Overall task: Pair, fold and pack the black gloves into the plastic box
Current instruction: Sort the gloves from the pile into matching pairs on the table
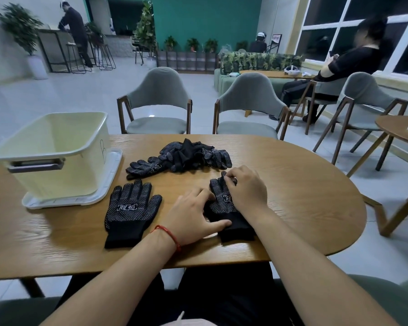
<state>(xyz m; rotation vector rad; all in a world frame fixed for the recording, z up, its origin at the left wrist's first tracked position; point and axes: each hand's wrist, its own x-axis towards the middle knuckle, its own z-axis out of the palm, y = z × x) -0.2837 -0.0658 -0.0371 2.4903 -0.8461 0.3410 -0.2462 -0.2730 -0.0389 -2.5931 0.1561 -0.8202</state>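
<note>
A black dotted glove [224, 203] lies flat near the table's front edge, between my two hands. My left hand [193, 216] presses on its palm and cuff, thumb stretched across the cuff. My right hand [246, 188] rests on the glove's fingers, fingertips curled over them. Another black glove [130, 208] lies spread flat to the left, fingers pointing away from me. A heap of several black gloves [181, 157] sits further back at mid-table. The cream plastic box [57, 156] stands open at the left, nothing visible inside.
The box stands on its white lid [111, 175]. The wooden table [304, 196] curves round at the right. Two grey chairs [158, 102] face me beyond the far edge. A seated person [344, 67] is at the right; another round table [400, 128] is far right.
</note>
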